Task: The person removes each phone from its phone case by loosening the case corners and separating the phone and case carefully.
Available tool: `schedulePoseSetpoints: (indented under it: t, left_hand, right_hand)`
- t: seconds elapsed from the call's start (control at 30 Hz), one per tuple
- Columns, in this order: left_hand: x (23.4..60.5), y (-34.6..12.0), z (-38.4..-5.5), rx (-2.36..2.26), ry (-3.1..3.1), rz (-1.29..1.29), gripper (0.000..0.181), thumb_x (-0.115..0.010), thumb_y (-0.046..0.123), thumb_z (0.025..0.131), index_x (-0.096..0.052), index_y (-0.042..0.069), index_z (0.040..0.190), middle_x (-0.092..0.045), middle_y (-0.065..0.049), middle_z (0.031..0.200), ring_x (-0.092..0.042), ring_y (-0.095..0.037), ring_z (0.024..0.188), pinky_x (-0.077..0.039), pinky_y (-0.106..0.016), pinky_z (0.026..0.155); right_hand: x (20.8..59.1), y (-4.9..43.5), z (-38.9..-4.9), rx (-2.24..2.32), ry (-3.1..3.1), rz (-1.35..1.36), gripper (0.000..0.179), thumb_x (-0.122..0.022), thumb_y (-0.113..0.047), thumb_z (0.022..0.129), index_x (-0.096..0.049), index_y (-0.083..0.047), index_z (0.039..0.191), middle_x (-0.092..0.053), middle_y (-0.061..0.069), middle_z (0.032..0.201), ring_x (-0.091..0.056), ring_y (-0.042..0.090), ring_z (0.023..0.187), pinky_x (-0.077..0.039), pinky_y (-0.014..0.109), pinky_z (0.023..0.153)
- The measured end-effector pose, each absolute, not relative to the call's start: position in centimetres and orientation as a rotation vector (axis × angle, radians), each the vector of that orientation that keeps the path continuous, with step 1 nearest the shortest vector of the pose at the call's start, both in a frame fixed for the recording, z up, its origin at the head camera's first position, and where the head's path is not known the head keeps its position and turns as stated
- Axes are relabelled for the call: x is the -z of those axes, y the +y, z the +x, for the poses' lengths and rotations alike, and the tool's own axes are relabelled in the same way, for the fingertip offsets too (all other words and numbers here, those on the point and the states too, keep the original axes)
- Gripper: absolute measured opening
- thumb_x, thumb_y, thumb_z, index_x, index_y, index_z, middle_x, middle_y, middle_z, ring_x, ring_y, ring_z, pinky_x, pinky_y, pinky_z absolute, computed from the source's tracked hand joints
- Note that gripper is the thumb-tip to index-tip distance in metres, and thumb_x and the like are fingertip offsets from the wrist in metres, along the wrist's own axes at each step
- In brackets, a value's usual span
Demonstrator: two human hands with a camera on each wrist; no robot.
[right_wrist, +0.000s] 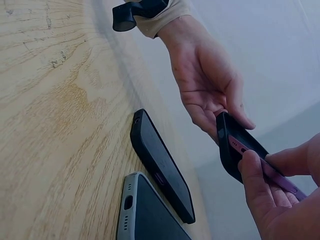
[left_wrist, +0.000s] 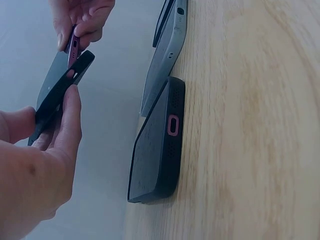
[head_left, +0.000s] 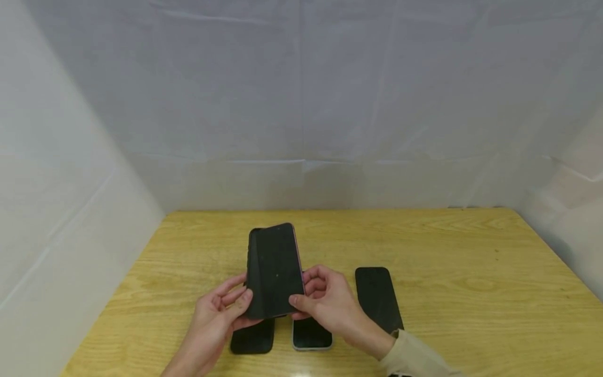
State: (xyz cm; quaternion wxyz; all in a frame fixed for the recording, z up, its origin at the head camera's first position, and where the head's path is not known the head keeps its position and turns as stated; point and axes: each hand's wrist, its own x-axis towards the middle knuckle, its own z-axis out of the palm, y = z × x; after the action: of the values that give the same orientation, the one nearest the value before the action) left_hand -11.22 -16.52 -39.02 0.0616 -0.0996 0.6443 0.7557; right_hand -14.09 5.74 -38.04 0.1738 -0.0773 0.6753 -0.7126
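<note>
Above the table, both hands hold a phone (head_left: 279, 267) with a dark screen and a purple edge, lying askew in a black phone case (head_left: 252, 256). My left hand (head_left: 219, 314) grips the case, its thumb on the front near the lower left corner. My right hand (head_left: 332, 303) pinches the phone near its lower right corner. In the right wrist view, the phone's purple edge (right_wrist: 270, 172) sits partly inside the case (right_wrist: 226, 152) and partly out of it. The left wrist view shows the case's port cutout near the phone's purple end (left_wrist: 73, 50).
Below the hands, a black-cased phone (head_left: 253, 339) with a pink-rimmed port lies on the wooden table (head_left: 447, 251). Beside it is a phone with a pale frame (head_left: 312, 337). A third, black phone (head_left: 377, 296) lies to the right. White sheeting (head_left: 301, 104) hangs behind.
</note>
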Motion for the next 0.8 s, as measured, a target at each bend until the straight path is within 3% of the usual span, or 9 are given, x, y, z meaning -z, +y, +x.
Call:
schedulePoseSetpoints:
  t: [0.8]
  left_hand:
    - [39.09, -17.03, -11.49, -2.249, 1.958, -0.315, 0.049, -0.060, 0.006, 0.103, -0.047, 0.003, 0.150, -0.070, -0.016, 0.130, -0.075, -0.021, 0.102, -0.064, -0.043, 0.085]
  right_hand:
    - [38.23, 6.12, -14.25, 2.049, 1.890, -0.185, 0.030, -0.075, 0.003, 0.089, -0.054, 0.003, 0.110, -0.054, 0.002, 0.078, -0.069, 0.017, 0.066, -0.065, 0.046, 0.073]
